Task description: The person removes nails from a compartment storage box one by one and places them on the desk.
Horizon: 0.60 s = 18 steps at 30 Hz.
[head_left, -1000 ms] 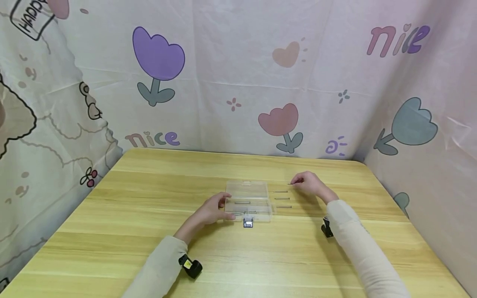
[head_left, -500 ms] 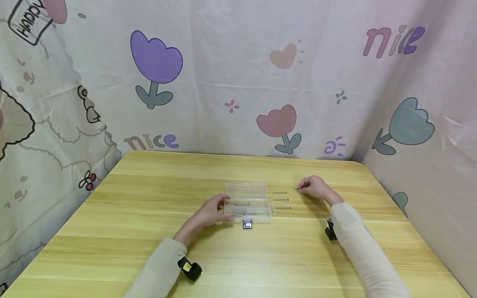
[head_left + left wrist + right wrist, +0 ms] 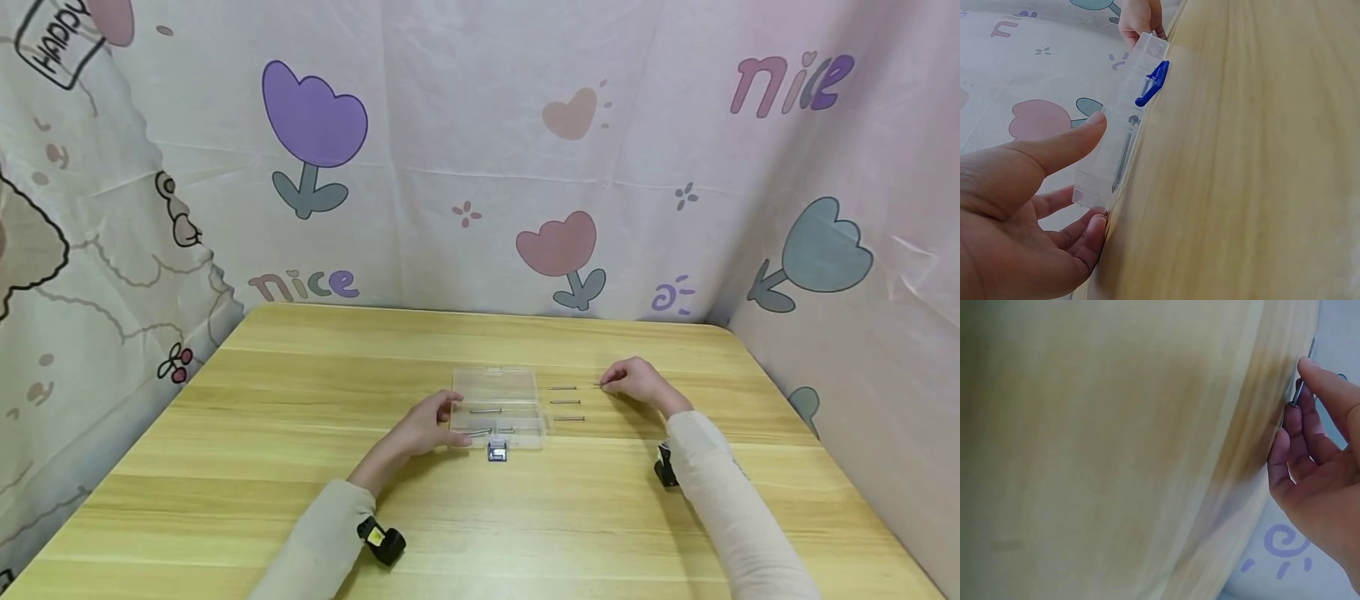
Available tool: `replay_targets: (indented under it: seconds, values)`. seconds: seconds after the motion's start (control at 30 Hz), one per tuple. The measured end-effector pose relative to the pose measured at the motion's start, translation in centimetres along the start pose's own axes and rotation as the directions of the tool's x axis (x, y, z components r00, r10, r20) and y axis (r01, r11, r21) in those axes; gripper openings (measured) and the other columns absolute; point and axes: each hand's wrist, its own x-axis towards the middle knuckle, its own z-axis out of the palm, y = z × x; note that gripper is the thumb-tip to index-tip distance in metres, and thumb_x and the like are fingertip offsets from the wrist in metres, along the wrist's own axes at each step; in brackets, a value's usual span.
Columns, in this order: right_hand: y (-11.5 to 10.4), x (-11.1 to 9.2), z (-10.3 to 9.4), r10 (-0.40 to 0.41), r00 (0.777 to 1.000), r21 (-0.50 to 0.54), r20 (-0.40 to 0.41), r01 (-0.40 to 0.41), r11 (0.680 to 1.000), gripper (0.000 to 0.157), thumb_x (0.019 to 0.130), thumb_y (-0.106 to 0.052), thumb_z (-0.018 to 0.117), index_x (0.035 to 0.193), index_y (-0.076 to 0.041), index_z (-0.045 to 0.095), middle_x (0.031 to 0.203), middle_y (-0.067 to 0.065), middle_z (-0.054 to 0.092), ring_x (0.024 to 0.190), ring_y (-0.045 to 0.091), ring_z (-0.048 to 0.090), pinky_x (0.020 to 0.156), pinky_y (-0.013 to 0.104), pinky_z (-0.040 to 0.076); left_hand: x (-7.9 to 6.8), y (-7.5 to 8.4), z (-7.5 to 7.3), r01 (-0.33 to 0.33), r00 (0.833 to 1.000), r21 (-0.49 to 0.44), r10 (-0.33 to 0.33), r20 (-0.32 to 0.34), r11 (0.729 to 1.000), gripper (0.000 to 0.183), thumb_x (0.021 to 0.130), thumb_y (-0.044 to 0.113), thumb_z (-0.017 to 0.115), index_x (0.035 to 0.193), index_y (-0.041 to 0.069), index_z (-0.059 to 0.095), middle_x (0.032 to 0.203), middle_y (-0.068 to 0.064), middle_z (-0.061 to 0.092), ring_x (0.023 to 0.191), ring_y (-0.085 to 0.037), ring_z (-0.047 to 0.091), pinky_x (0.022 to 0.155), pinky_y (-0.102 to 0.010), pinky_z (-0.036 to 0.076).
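Observation:
A clear plastic box (image 3: 522, 439) stands with its lid (image 3: 495, 384) folded back and a blue latch (image 3: 497, 452) at its front. My left hand (image 3: 422, 425) grips the box's left end, thumb at the front and fingers behind. Inside the box lie several nails (image 3: 486, 410). To the right of the box, my right hand (image 3: 636, 380) pinches one nail (image 3: 1298, 393) between thumb and fingertips. Its flat head and pointed tip both show in the right wrist view, the head toward the palm.
Three nails (image 3: 566, 402) lie in a column between the box and my right hand, roughly parallel. The wooden table (image 3: 480, 533) meets a printed cloth (image 3: 450, 125) along its back edge. A black wrist camera (image 3: 382, 542) is strapped at the left sleeve.
My right hand has moved a little right and nearer to me, carrying the nail away from the three on the table. The left hand keeps its grip on the box.

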Motion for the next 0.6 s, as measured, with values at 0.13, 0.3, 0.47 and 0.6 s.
replay_targets:
  seconds: [0.13,0.3,0.47,0.6]
  values:
    - [-0.01,0.01,0.05,0.007,1.0,0.012,0.011,-0.007,1.0,0.005,0.084,0.0,0.07,0.088,0.003,0.071,0.085,0.009,0.07,0.079,0.016,0.056,0.078,0.034,0.043,-0.04,0.12,-0.02,0.001,1.0,0.002,-0.001,0.002,1.0,0.071,0.071,0.011,0.086,0.133,0.002,0.052,0.116,-0.012,0.055,0.099,-0.026,0.047,0.083,-0.04,0.041]
    - [0.05,0.02,0.1,0.013,1.0,0.005,0.016,-0.013,1.0,0.005,0.084,0.0,0.07,0.088,0.003,0.072,0.087,0.01,0.07,0.081,0.017,0.056,0.079,0.036,0.043,-0.01,0.09,-0.08,0.0,1.0,0.006,0.0,0.01,1.0,0.072,0.072,0.013,0.086,0.134,0.002,0.051,0.117,-0.013,0.054,0.1,-0.027,0.048,0.084,-0.041,0.042]
    - [0.04,0.02,0.11,0.013,1.0,-0.007,0.018,-0.012,1.0,0.006,0.085,-0.001,0.07,0.089,0.003,0.072,0.089,0.011,0.07,0.084,0.019,0.058,0.082,0.039,0.044,-0.01,0.07,-0.11,0.003,1.0,0.002,-0.003,0.012,1.0,0.07,0.074,0.013,0.084,0.135,0.003,0.051,0.116,-0.012,0.054,0.1,-0.027,0.047,0.084,-0.041,0.042]
    - [-0.01,0.03,0.11,0.013,1.0,-0.007,0.019,-0.013,1.0,0.007,0.085,-0.001,0.07,0.09,0.003,0.073,0.09,0.012,0.071,0.086,0.021,0.059,0.084,0.041,0.044,-0.03,0.04,-0.11,0.002,1.0,-0.007,-0.002,0.013,1.0,0.069,0.074,0.011,0.084,0.134,0.002,0.051,0.112,-0.012,0.054,0.098,-0.027,0.047,0.082,-0.041,0.042]
